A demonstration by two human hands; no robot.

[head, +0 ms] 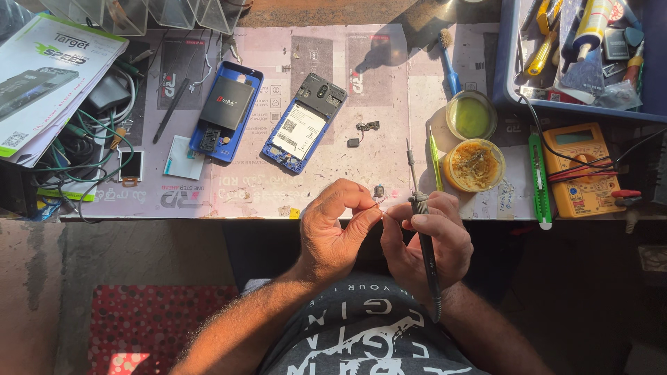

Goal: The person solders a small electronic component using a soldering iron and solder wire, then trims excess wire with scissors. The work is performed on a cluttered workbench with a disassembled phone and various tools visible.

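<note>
A: Copper-thin wire [381, 203] is pinched between left hand [340, 229] and right hand [424, 239], fingertips together; soldering iron [425, 250] is tucked in the right palm.

B: Risk: the wire could slip, or the iron tip could swing against the open phone [304, 122] beyond the knuckles.

Workbench [417, 104] — mat [243, 187], phones [306, 123], multimeter [578, 170].

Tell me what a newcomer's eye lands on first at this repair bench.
First, the two hands at the bench's near edge: the left hand pinches a tiny part, the right hand holds a soldering iron. Behind them lie two opened blue phones, backs off. At the right sits a yellow multimeter with red and black leads.
</note>
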